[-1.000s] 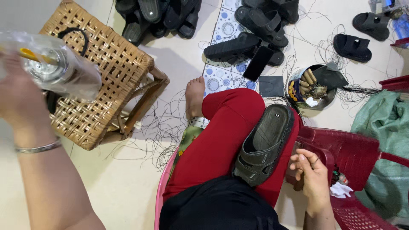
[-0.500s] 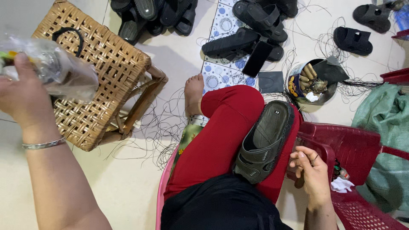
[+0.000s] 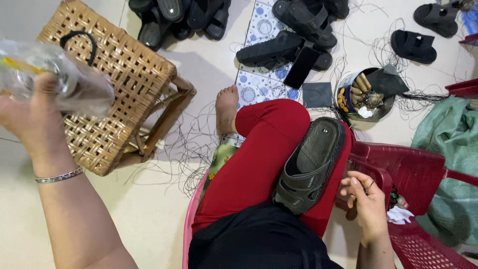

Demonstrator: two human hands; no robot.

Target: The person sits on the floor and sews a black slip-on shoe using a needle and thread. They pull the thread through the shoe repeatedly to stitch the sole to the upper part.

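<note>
Gripping a clear plastic bottle point(image 3: 55, 82) in your left hand point(image 3: 35, 117), you hold it raised at the left edge of the view, above the woven wicker stool point(image 3: 112, 94); fingers wrap its near side, so the hand is closed on it. Judgement: the bottle is light, thin-walled and likely to dent under a hard squeeze, and its smooth skin may slip, so a grasp round the middle of the body seems safest. Appearance: transparent, glossy, blurred, with a streak of yellow near the top; whether it holds liquid cannot be told. Your right hand point(image 3: 366, 204) rests low beside the red plastic chair point(image 3: 423, 174), fingers curled and pinching something thin and dark, possibly a needle or thread; it is too small to name. Just left of that hand, a dark grey sandal point(image 3: 308, 164) lies sole-up on your red-trousered thigh point(image 3: 264, 154). Judgement: the sandal is rubbery, flexible and grippy. Farther out, more black sandals point(image 3: 279, 50), a phone point(image 3: 301, 67) and a round tin of tools point(image 3: 363, 94) sit on the floor.
</note>
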